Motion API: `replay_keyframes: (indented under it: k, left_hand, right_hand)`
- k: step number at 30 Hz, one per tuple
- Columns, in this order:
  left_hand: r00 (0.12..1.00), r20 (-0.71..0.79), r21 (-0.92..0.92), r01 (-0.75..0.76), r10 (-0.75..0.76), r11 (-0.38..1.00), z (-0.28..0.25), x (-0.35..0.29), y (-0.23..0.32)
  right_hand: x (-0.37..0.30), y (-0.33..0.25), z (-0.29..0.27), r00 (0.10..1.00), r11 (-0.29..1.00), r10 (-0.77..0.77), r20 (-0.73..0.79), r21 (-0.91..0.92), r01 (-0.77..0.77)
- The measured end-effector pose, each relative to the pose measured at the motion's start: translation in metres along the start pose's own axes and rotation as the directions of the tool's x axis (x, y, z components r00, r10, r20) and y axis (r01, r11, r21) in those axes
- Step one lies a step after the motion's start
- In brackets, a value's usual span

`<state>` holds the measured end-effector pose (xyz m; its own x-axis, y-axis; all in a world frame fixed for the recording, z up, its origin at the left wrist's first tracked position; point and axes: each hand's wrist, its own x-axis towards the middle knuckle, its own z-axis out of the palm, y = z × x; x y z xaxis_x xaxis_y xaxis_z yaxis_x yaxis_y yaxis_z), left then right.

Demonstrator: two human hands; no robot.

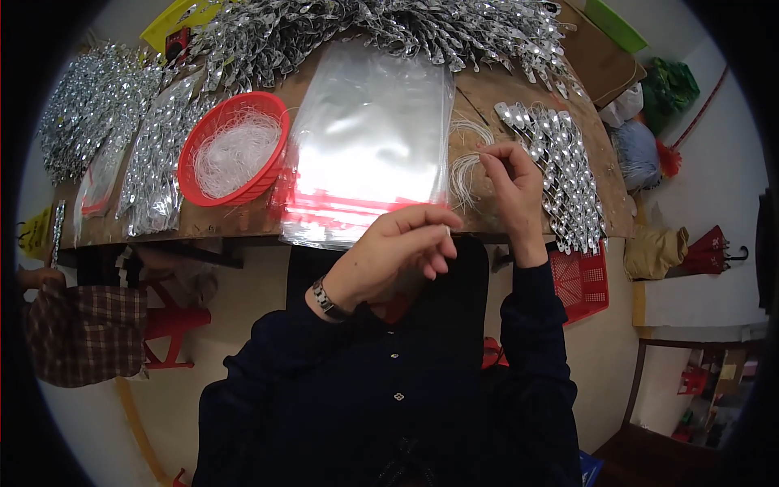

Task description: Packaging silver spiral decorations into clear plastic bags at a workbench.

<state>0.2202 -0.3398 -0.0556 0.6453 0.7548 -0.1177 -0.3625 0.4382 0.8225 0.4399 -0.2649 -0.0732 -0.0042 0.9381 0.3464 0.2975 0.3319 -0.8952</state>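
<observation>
A loose bundle of thin white strings (465, 174) lies on the wooden table (487, 89), just right of the stack of clear plastic bags (369, 138), and the right hand (511, 178) pinches some of its strands between thumb and fingertips. The left hand (398, 247) hovers nearer the body with its fingers curled in, gripping 1 small pale piece that is too small to identify. A red basket (235, 146) of white strings sits left of the bags, and silver ornaments (560, 162) lie in a row just right of the right hand.

silver pile (389, 24) cut off at top edge; white threads (464, 174) partly hidden behind right hand (511, 183)
</observation>
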Motion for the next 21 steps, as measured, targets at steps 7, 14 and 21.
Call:
replay_keyframes:
  k: [7,14,21]
  left_hand:
    - [0.995,-0.087,-0.16,-0.058,0.044,0.985,-0.003,0.018,0.005]
    - [0.989,-0.114,-0.22,-0.122,0.099,0.968,-0.004,0.024,0.004]
    - [0.947,-0.282,-0.104,-0.192,0.157,0.976,-0.01,0.018,0.001]
  right_hand:
    - [-0.025,-0.035,0.01,0.986,0.985,-0.167,0.022,-0.03,0.168]
    - [-0.043,-0.045,0.017,0.94,0.929,-0.334,0.07,-0.143,0.341]
    - [-0.054,-0.043,0.018,0.94,0.925,-0.325,0.1,-0.176,0.338]
